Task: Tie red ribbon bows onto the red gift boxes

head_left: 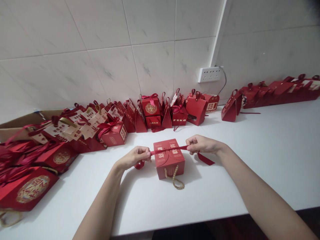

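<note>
A red gift box [170, 161] with pale printed characters sits on the white table in front of me. Across its top runs a dark red ribbon [181, 148], crossed or knotted near the middle and pulled out to both sides. My left hand [140, 156] pinches one end at the box's left, with a loose tail curling below the fingers. At the right, my right hand [200, 144] pinches the other end, and its tail lies on the table. A twisted gold rope handle [178, 183] hangs from the box's near side.
Several red gift boxes [150, 110] with ribbon loops stand along the tiled wall. Larger red boxes [30, 188] crowd the left, beside a cardboard carton [22, 121]. More small boxes [277, 91] line the back right. A white power strip [209, 74] is on the wall.
</note>
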A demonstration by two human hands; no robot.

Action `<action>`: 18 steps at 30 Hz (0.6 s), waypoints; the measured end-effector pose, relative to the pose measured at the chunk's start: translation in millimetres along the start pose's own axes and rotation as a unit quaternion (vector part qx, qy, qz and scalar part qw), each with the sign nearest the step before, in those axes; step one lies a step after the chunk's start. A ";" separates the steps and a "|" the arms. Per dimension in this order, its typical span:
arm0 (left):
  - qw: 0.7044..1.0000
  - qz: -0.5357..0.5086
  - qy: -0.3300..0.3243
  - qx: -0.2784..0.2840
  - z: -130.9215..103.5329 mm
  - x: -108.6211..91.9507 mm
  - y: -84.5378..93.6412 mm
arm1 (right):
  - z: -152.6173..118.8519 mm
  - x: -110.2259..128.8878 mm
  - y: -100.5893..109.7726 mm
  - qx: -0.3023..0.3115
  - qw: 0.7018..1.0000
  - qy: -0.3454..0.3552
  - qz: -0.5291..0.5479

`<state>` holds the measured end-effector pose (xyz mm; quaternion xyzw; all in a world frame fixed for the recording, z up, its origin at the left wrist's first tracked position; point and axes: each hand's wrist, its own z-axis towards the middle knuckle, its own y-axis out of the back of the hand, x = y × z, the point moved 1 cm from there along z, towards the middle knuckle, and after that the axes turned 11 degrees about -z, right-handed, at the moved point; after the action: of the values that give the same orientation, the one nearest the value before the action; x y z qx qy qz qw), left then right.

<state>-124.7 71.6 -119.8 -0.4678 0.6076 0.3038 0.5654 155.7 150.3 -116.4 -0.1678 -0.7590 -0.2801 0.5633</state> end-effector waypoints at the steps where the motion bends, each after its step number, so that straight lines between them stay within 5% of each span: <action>1: 1.000 -0.002 0.001 0.001 0.5 0.7 0.9 | 0.5 -1.4 0.8 0.006 1.000 -0.001 -0.003; 8: 0.999 -0.031 0.009 -0.005 -0.5 -3.9 -8.1 | -4.8 9.8 -1.7 -0.020 0.998 0.041 -0.049; 12: 0.999 -0.035 0.014 -0.013 0.0 -6.7 -13.5 | -10.5 33.3 -22.5 -0.117 0.980 0.161 0.008; 18: 0.999 -0.031 -0.006 -0.018 1.9 -6.0 -18.3 | 0.1 43.8 -58.7 -0.143 0.957 0.245 -0.059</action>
<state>-107.7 67.7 -111.4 -0.4951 0.5835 0.2997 0.5697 108.6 101.6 -88.7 -0.1275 -0.5579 -0.4513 0.6847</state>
